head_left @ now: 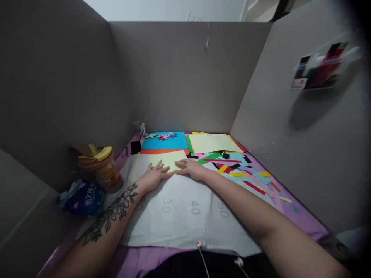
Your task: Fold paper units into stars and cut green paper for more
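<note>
A pale yellow sheet of paper [169, 157] lies on a white cloth [179, 224] marked with numbers. My left hand [155, 175] rests on the sheet's lower left part, fingers spread. From the right, my right hand [189, 168] lies on the sheet's lower right edge with its fingers stretched to the left. The fingertips of both hands are close together near the sheet's lower edge. Neither hand grips anything. Behind the sheet is a blue sheet [165, 143] with several small paper stars [166, 136] on it.
Right of the hands lie many coloured paper strips [240, 173], with a stack of light yellow sheets [214, 143] behind them. At left stand a brown cup [108, 173] with a yellow lid and a blue packet [84, 199]. Grey partitions [185, 77] surround the table.
</note>
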Tool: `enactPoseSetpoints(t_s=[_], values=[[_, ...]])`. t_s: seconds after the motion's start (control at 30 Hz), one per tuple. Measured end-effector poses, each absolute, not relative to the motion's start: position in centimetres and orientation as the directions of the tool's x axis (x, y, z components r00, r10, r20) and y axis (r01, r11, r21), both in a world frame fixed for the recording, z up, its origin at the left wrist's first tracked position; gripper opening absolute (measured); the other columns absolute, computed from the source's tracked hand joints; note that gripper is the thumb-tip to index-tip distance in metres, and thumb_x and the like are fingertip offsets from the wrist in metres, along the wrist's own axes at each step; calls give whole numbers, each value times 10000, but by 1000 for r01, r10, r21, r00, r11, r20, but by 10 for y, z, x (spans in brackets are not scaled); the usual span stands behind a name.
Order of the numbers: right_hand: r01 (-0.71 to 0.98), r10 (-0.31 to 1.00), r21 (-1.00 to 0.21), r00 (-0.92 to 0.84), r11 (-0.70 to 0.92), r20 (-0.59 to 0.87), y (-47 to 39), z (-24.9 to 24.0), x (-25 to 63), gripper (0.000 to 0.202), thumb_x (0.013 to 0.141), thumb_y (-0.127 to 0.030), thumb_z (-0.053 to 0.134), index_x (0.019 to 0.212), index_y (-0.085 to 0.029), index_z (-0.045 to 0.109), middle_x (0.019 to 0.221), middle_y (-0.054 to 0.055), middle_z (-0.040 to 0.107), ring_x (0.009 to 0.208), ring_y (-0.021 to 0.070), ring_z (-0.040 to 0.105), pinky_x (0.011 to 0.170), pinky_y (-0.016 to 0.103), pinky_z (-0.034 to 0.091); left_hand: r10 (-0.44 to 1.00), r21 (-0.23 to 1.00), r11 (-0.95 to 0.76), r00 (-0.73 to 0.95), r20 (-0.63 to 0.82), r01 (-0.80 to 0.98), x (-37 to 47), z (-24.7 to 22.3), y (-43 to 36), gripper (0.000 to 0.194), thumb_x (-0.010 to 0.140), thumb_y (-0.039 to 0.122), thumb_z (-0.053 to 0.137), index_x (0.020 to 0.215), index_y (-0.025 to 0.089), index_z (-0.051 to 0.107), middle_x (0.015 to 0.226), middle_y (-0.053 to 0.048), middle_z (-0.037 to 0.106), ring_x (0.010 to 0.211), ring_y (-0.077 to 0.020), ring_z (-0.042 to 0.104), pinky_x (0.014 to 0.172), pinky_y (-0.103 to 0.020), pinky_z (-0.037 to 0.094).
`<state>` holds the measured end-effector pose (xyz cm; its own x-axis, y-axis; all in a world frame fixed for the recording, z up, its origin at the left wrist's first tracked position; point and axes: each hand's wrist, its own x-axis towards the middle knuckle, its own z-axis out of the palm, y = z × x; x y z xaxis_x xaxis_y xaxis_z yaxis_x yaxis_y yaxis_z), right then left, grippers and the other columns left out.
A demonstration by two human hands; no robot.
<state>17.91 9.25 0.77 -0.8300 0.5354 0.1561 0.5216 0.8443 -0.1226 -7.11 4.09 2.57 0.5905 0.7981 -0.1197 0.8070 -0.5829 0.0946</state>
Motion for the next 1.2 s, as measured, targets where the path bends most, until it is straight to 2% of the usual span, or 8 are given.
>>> enactPoseSetpoints(t_s=[0.17, 0.4, 0.53, 0.63, 0.73, 0.83, 1.1, 1.2], values=[[488, 499, -104, -849, 867, 173, 94, 5, 180, 349, 934, -272, 422, 1230, -442, 497, 1395, -8, 434, 1228, 207, 404, 978, 413, 296, 796, 125, -585, 597, -101, 801, -71, 25, 42, 553, 898, 140, 276, 1340, 466, 338, 1471, 32, 304, 1389, -310, 72, 1005, -667, 110], [489, 504, -122, -837, 864, 213, 89, -6, 192, 370, 914, -193, 415, 1220, -350, 551, 1288, 21, 553, 1174, 192, 463, 946, 388, 350, 832, 109, -539, 548, -86, 836, -75, 26, 26, 505, 880, 129, 307, 1295, 378, 453, 1423, 11, 401, 1372, -279, 179, 1034, -596, 168], [552, 573, -156, -782, 819, 245, 84, -14, 208, 435, 857, -100, 425, 1215, -301, 568, 1248, 26, 586, 1158, 184, 485, 938, 369, 377, 880, 38, -473, 474, -31, 880, -81, 30, 7, 427, 853, 110, 339, 1175, 279, 564, 1324, -51, 517, 1320, -299, 296, 1026, -549, 219], [612, 624, -136, -733, 779, 271, 80, -19, 219, 452, 807, -71, 441, 1188, -258, 596, 1226, 31, 601, 1148, 204, 497, 932, 376, 386, 910, -73, -414, 411, -49, 907, -80, 37, -4, 366, 822, 67, 341, 1017, 184, 628, 1148, -139, 616, 1228, -326, 414, 980, -539, 271], [660, 657, -105, -693, 744, 296, 77, -21, 224, 437, 770, -68, 466, 1148, -218, 627, 1197, 42, 621, 1113, 224, 518, 922, 381, 391, 928, -167, -373, 363, -86, 913, -75, 45, -12, 342, 786, 33, 348, 927, 109, 650, 1007, -193, 650, 1102, -339, 515, 927, -521, 322], [693, 681, -92, -659, 715, 319, 74, -21, 225, 390, 777, -90, 474, 1108, -196, 649, 1165, 61, 638, 1065, 227, 535, 906, 375, 400, 948, -197, -317, 301, -106, 928, -68, 47, -15, 317, 764, 30, 375, 874, 52, 671, 933, -228, 660, 964, -338, 583, 873, -481, 362], [731, 719, -104, -619, 674, 316, 65, -12, 223, 320, 820, -125, 460, 1060, -199, 659, 1130, 72, 642, 1048, 225, 514, 895, 373, 393, 975, -85, -211, 202, -95, 974, -84, 46, -8, 293, 757, 97, 405, 795, 112, 695, 848, -210, 676, 789, -319, 621, 724, -393, 413], [756, 759, -188, -539, 627, 365, 66, -4, 213, 303, 855, -172, 437, 1079, -190, 640, 1138, 72, 633, 1069, 218, 504, 913, 366, 387, 984, 20, -172, 170, 60, 985, -91, 46, 7, 289, 811, 165, 387, 787, 146, 675, 866, -174, 672, 821, -297, 616, 717, -356, 422]])
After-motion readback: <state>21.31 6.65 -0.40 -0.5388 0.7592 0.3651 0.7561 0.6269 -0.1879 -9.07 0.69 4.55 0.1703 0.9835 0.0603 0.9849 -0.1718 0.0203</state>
